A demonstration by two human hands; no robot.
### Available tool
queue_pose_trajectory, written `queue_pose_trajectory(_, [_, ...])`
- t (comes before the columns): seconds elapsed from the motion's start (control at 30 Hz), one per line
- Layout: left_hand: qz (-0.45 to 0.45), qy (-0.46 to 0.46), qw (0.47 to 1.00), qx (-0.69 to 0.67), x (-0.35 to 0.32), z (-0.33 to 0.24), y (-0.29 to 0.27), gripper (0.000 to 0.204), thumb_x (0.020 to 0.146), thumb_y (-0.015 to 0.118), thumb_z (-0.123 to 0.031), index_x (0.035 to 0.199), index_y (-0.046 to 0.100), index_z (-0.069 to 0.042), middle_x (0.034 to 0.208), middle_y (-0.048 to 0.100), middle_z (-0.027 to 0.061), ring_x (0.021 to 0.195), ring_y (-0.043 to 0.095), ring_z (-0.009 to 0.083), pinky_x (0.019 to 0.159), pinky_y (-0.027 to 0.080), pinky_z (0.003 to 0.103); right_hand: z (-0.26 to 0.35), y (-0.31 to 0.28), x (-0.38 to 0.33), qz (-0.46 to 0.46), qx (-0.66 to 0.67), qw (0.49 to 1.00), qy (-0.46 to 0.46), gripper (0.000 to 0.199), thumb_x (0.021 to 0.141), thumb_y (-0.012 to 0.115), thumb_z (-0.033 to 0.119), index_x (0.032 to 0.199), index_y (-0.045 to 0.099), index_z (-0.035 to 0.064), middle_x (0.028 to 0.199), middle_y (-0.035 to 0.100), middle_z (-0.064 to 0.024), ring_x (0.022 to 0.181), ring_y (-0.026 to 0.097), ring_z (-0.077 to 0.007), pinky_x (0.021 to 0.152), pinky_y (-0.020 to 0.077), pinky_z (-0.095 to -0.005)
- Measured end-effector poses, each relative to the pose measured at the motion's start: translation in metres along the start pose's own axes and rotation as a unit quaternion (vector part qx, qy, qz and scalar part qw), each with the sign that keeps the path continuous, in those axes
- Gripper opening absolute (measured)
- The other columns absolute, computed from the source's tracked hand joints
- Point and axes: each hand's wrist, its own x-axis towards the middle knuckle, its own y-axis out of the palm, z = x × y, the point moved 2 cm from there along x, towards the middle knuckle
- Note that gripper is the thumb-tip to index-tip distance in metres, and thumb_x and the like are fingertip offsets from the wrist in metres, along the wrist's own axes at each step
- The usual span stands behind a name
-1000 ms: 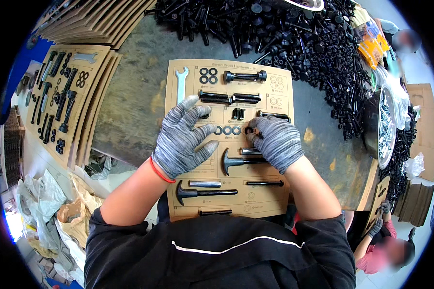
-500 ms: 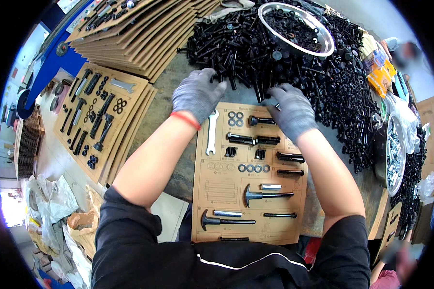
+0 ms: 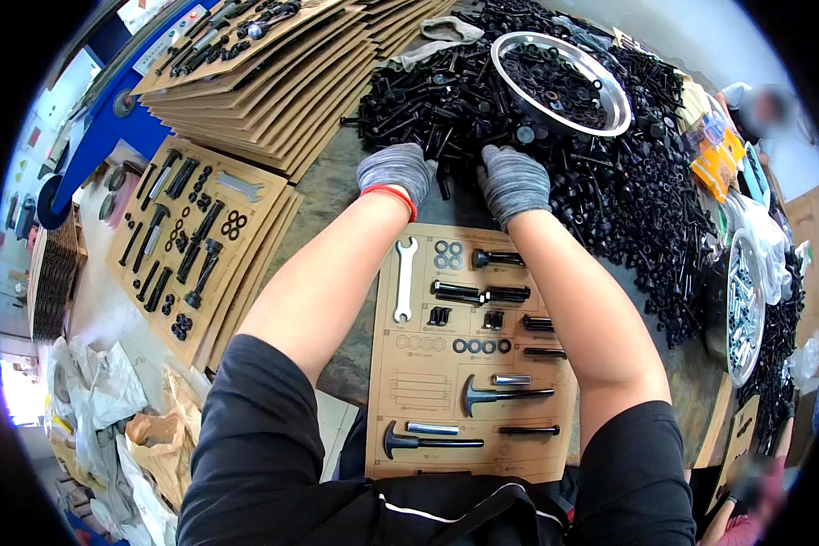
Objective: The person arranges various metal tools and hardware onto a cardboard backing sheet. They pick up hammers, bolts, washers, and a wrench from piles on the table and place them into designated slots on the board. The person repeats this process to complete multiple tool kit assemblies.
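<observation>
Both hands moved up off the cardboard kit board (image 3: pixel 387 428) since a half-second back, now digging at the near edge of the black bolt heap (image 3: pixel 628 182).

Left to right: filled kit board (image 3: pixel 191 232) on a stack of the same at far left; left hand (image 3: pixel 393 171) (grey glove, red cuff) palm down, fingers curled into loose bolts; right hand (image 3: pixel 513 182) just beside it, same pose, hands apart; can't tell if either has actually gripped a part. Steel bowl (image 3: pixel 610 86) of small black parts sits behind them. On the working board: wrench (image 3: pixel 404 280), washers, several bolts and two hammer-head bolts seated. Printed outlines at centre-left and a few on the right edge look empty, so I'd judge it roughly two-thirds filled.
</observation>
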Motion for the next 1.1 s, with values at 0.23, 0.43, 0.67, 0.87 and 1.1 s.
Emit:
queue_pose_trajectory(0.23, [-0.173, 0.048, 0.970, -0.161, -0.024, 0.048, -0.011, 0.037, 0.086, 0.064, -0.041, 0.090, 0.067, -0.004, 0.084, 0.068, 0.0171, 0.082, 0.065, 0.0330, 0.077, 0.051, 0.042, -0.025, 0.000, -0.018, -0.082, 0.099, 0.992, 0.010, 0.023, 0.090, 0.058, 0.030, 0.091, 0.063, 0.0083, 0.092, 0.066, -0.0149, 0.085, 0.063, -0.0350, 0.074, 0.0512, -0.0466])
queue_pose_trajectory(0.43, [-0.209, -0.010, 0.789, -0.577, 0.019, 0.092, -0.008, 0.016, 0.090, 0.067, -0.017, 0.081, 0.057, -0.008, 0.066, 0.055, 0.0018, 0.055, 0.050, 0.0126, 0.050, 0.043, 0.026, -0.035, -0.009, -0.031, -0.272, 0.359, 0.893, 0.027, 0.014, 0.088, 0.062, 0.015, 0.095, 0.062, 0.0037, 0.088, 0.065, -0.0131, 0.072, 0.062, -0.0260, 0.071, 0.0520, -0.0368])
queue_pose_trajectory(0.67, [-0.210, 0.132, 0.931, -0.267, 0.057, 0.079, -0.001, 0.022, 0.089, 0.062, -0.010, 0.111, 0.065, -0.008, 0.100, 0.065, 0.0153, 0.093, 0.063, 0.0270, 0.088, 0.048, 0.036, 0.003, -0.027, 0.024, -0.307, 0.264, 0.909, -0.096, 0.019, 0.094, 0.053, 0.015, 0.111, 0.059, 0.0085, 0.095, 0.065, -0.0148, 0.092, 0.064, -0.0288, 0.082, 0.0521, -0.0405])
queue_pose_trajectory(0.87, [-0.173, 0.086, 0.978, -0.077, 0.056, 0.049, -0.017, 0.035, 0.083, 0.071, -0.031, 0.110, 0.067, -0.009, 0.109, 0.062, 0.0188, 0.102, 0.061, 0.0356, 0.090, 0.049, 0.042, 0.045, -0.030, 0.065, -0.030, 0.004, 0.999, -0.028, 0.022, 0.088, 0.051, 0.009, 0.103, 0.067, 0.0156, 0.106, 0.062, -0.0174, 0.091, 0.068, -0.0336, 0.073, 0.0558, -0.0443])
queue_pose_trajectory(1.1, [-0.280, 0.066, 0.935, -0.209, 0.016, 0.056, -0.016, 0.039, 0.090, 0.061, -0.035, 0.113, 0.062, -0.004, 0.111, 0.059, 0.0229, 0.105, 0.058, 0.0382, 0.092, 0.047, 0.043, 0.010, -0.027, 0.030, -0.228, 0.224, 0.946, -0.054, 0.021, 0.081, 0.064, 0.022, 0.095, 0.064, 0.0063, 0.100, 0.063, -0.0170, 0.086, 0.063, -0.0344, 0.078, 0.0528, -0.0439])
